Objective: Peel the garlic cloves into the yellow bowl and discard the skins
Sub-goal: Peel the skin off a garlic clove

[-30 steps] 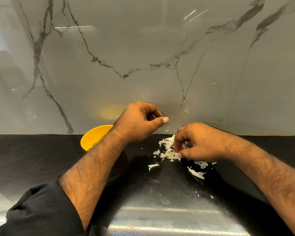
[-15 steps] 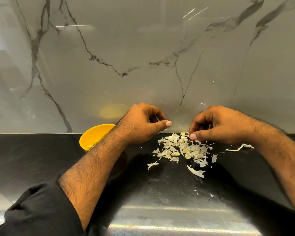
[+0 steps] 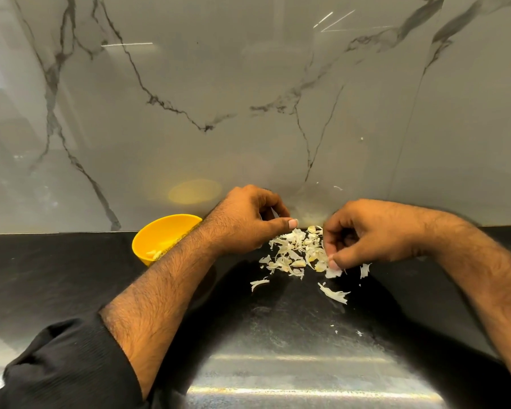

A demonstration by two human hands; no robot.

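Currently I see both hands over the black counter (image 3: 71,284), close to the grey veined wall panel (image 3: 248,84).

Left hand (image 3: 248,222): fingers curled in, thumb stretched out to the right with its nail showing. A small pale sliver shows between thumb and curled fingers; I cannot tell whether it is a clove or a bit of skin, so I only note that the hand is closed around something small. It hovers at the left edge of the skin pile (image 3: 295,252), not clearly touching it.

Right hand (image 3: 372,234): fingers bent down, thumb and forefinger tips brought together on a white flake of skin (image 3: 333,272) at the right edge of the pile. The pinch is tight, with no gap visible between the tips. The flake hangs just under them, at or barely above the counter.

Skin pile: papery white and yellowish pieces heaped between the two hands, against the foot of the wall. Loose scraps lie nearer me: one curl (image 3: 258,283) to the left, a longer strip (image 3: 335,294) to the right, a short piece (image 3: 365,270) beside the right hand.

Yellow bowl (image 3: 160,234): on the counter left of the pile, partly hidden behind the left forearm. A few pale peeled cloves (image 3: 154,254) lie at its bottom.

Black sleeve (image 3: 65,364) covers the left arm near the elbow.
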